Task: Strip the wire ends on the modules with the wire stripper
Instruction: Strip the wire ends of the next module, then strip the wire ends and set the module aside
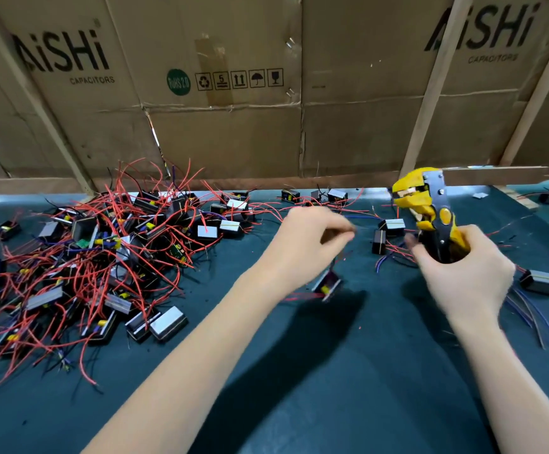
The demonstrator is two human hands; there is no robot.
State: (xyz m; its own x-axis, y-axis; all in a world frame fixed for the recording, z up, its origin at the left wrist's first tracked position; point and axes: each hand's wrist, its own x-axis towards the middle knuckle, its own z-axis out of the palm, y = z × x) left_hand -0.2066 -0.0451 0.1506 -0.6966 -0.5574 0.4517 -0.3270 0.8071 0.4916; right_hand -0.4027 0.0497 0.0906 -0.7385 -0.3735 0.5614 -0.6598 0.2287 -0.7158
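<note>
Overall, the view was sharp on the bench and soft on the hands, which showed motion blur. The right hand point(463, 273) was wrapped around the handles of the yellow wire stripper point(430, 211), held upright above the dark green mat point(299, 371) at the right; its head pointed up and left, jaws parted. The lower handles were hidden inside the fist.

The left hand point(309, 244) was raised over the middle of the mat, fingertips pressed together as if pinching something thin. What it pinched was too blurred to confirm; a faint wire seemed to run from the fingertips. Below the wrist hung a small black module point(327, 285), tilted and smeared, with red wires trailing left. Whether it hung clear of the mat or touched it could not be told.

The main heap of modules point(102, 257), black boxes tangled in red wires, lay at the left, spilling to the left edge where it was cut off. A few loose modules point(391, 227) sat between the two hands, toward the far side. Another module point(543, 283) lay at the right, near blue wire offcuts point(529, 312).

A cardboard wall point(234, 93) printed "AiSHi CAPACITORS" closed off the far side.
</note>
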